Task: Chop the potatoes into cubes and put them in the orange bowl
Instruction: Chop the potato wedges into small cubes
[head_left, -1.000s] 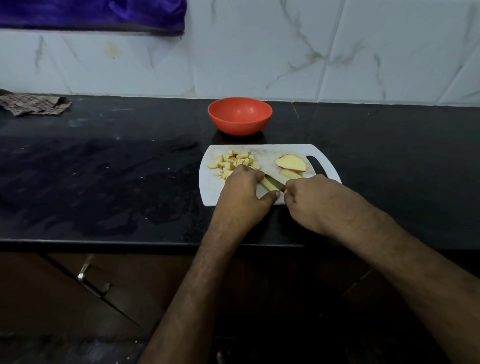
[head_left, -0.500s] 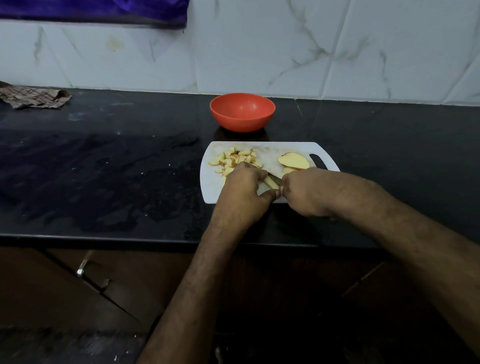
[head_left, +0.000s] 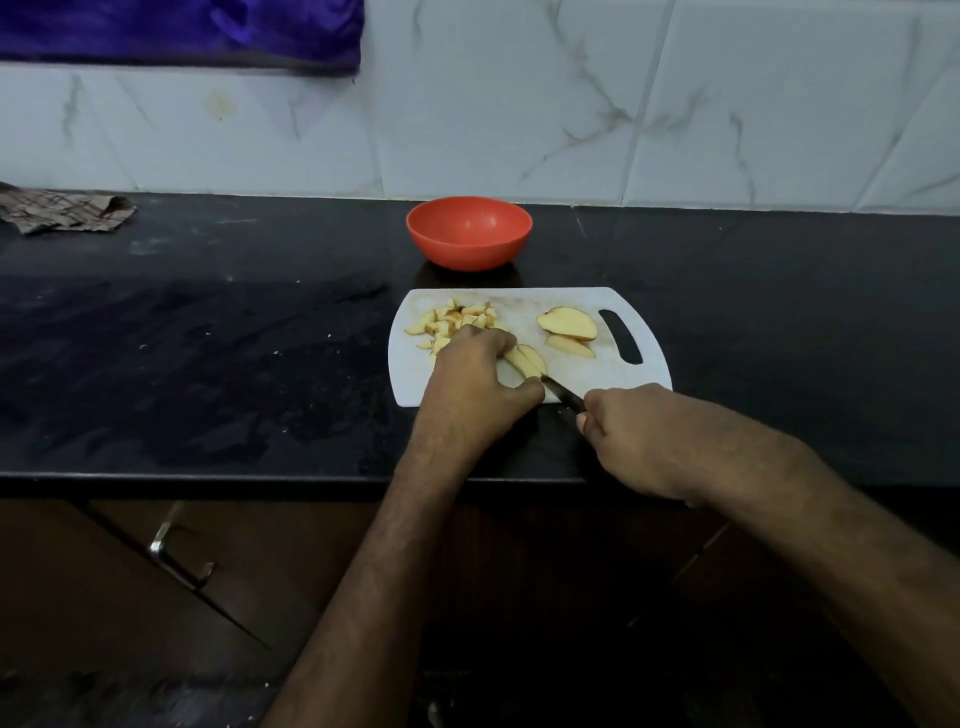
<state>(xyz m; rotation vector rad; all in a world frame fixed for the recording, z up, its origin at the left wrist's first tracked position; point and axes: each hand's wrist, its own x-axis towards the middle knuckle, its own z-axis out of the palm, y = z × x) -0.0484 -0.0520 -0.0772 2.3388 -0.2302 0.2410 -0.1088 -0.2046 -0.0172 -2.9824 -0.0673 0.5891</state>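
White marbled tiles back our black counter (head_left: 208, 338), and we take the cutting board (head_left: 587, 382) near its front edge as our landmark. Far left of the board, by the wall, lies a crumpled checked cloth (head_left: 62, 210). Just behind the board stands the orange bowl (head_left: 469, 234), apart from it, with no potato showing inside. Over the board's near edge our left hand (head_left: 478, 384) curls its fingers down on a few potato strips (head_left: 527, 359) at the middle of the board, pinning them. Off the board's near right corner our right hand (head_left: 639, 436) is clenched round the knife (head_left: 562, 395), whose dark blade reaches onto the board to the strips. On the board's left part sits a heap of cut cubes (head_left: 457, 319); on its right part, beside the handle slot, lie two uncut slices (head_left: 567, 327).
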